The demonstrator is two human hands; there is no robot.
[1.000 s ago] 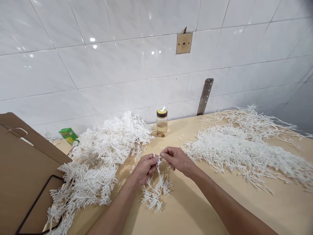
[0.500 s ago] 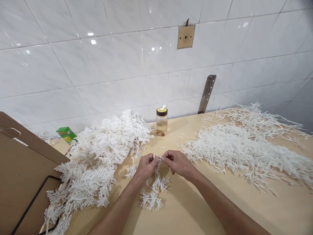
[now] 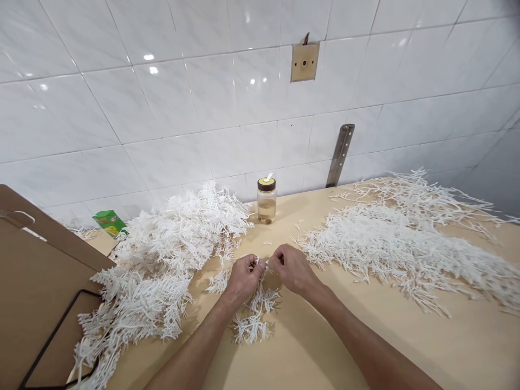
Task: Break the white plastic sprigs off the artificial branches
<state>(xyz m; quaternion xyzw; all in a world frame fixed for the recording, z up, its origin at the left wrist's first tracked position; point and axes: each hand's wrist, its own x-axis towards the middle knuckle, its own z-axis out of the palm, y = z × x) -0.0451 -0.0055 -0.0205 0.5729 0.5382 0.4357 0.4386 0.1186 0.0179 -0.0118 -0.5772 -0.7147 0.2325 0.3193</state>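
White plastic sprig [image 3: 254, 314], a branching piece with bristly tips, lies on the table [image 3: 325, 346] near the lower middle of the view, its thin stem rising to where both hands meet. Left hand [image 3: 242, 277] pinches the top of that stem, fingers [image 3: 255, 266] closed tight on it; right hand [image 3: 292, 268] meets it from 3 o'clock, its fingertips also closed on the same stem end, so the two hands almost touch. Whether a second small piece sits between the fingertips cannot be told.

At 9 o'clock of the hands a big heap of the same white sprigs [image 3: 170, 260] spreads across the table, one loose tuft just beside the left hand. At 3 o'clock, set apart from the hands, a flatter spread of thin white strands [image 3: 398, 254] runs toward the table's right edge. At 12 o'clock stands a clear jar [image 3: 266, 201] with a yellow, dark-rimmed lid, close to the tiled wall [image 3: 182, 108]. A green carton [image 3: 109, 223] lies at 10 o'clock behind the heap, and a brown cardboard box [image 3: 36, 292] fills the left border. A metal bracket [image 3: 340, 154] leans up the wall at 1 o'clock.
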